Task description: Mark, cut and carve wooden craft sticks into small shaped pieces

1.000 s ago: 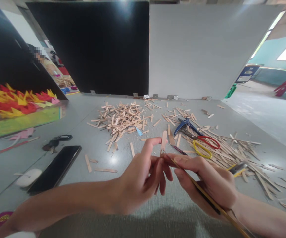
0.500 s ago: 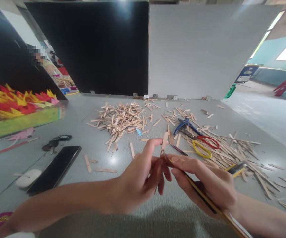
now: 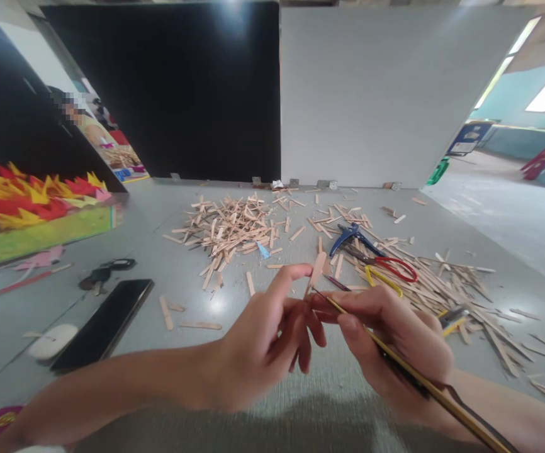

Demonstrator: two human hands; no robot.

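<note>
Fingers of the left hand (image 3: 263, 343) pinch a small wooden stick (image 3: 314, 272) upright above the table (image 3: 168, 251); the right hand (image 3: 395, 343) grips a pencil (image 3: 395, 362), tip touching it. Hard pressure may make the stick slip or snap.

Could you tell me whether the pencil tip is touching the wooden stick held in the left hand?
Touching: the head view shows the pencil tip meeting the wooden stick pinched by the left hand.
</note>
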